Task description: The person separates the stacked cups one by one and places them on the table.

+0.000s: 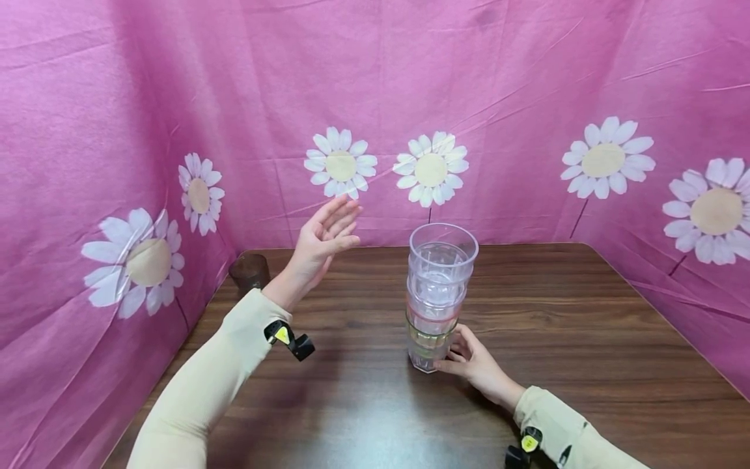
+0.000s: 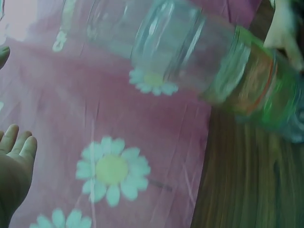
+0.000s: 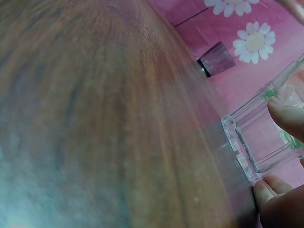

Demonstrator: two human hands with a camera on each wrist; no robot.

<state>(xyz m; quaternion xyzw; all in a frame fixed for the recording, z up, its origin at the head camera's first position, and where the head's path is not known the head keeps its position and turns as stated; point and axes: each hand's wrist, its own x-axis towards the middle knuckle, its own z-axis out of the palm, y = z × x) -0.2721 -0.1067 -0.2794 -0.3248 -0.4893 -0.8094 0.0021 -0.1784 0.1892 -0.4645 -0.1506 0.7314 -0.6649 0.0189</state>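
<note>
A tall stack of clear plastic cups [image 1: 436,293] stands upright on the table, nested one in another, with red and green bands showing lower down. My right hand [image 1: 476,368] holds the bottom cup from the right, thumb in front and fingers behind. In the right wrist view the thumb [image 3: 287,118] lies against the clear bottom cup [image 3: 266,137]. To the left of the stack, my left hand [image 1: 327,242] is raised above the table with fingers extended, touching nothing. The left wrist view shows the stack [image 2: 209,61] blurred and apart from the left hand [image 2: 16,175].
A dark, see-through cup [image 1: 249,272] stands at the table's back left corner, partly behind the left forearm. Pink cloth [image 1: 498,85] with white flowers hangs along the back and both sides of the brown wooden table [image 1: 556,306].
</note>
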